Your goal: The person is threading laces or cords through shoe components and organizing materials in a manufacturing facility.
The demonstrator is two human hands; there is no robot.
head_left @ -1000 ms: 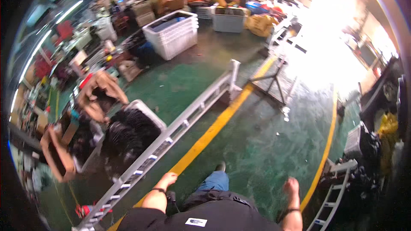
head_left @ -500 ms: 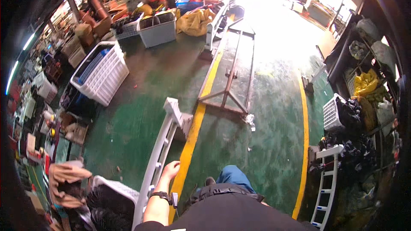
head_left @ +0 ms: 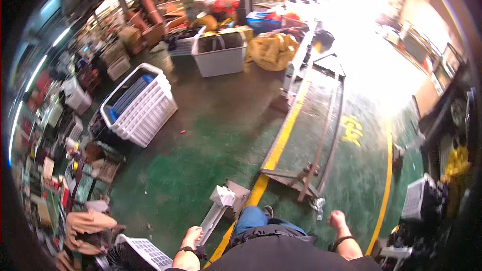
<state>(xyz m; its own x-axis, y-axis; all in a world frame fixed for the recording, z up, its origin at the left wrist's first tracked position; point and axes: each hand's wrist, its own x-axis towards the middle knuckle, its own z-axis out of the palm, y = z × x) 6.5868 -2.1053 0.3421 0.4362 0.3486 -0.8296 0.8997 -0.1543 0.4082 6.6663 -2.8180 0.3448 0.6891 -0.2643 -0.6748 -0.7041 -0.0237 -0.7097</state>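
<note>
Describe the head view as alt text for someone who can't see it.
A person's left hand and right hand, both apparently empty, are held apart above a green floor with yellow lines. A metal frame lies ahead; stacked white baskets stand to the left, with a gray bin and yellow sack farther off.

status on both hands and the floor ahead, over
Left hand curled, nothing visible in it, nearest the white rail. Right hand curled, nothing visible in it. Metal frame ahead, near corner over the left yellow line.
</note>
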